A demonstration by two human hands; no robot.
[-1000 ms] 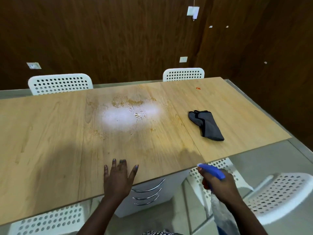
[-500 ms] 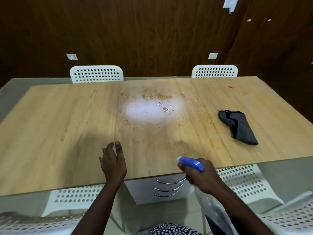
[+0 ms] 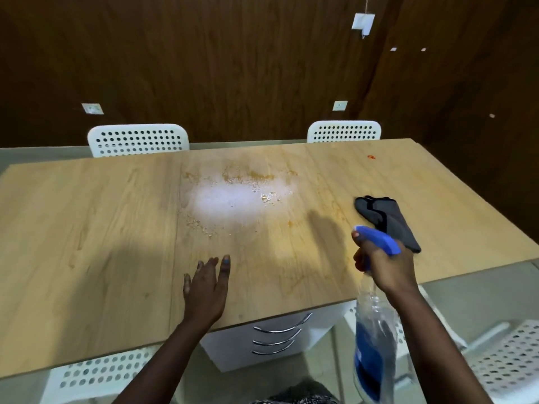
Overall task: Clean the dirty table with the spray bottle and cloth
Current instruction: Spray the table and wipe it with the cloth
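The right hand grips the clear, blue-topped plastic spray bottle; the folded dark grey cloth lies just beyond its fingers, long axis slanting away. The left hand rests flat, farther off.

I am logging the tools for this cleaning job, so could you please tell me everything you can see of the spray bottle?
The spray bottle has a blue trigger head and a clear plastic body with a blue label low down; its contents cannot be told. The right hand grips its neck, fingers curled round the trigger, and holds it roughly upright at the table's near edge, nozzle aimed over the top. It touches only that hand.
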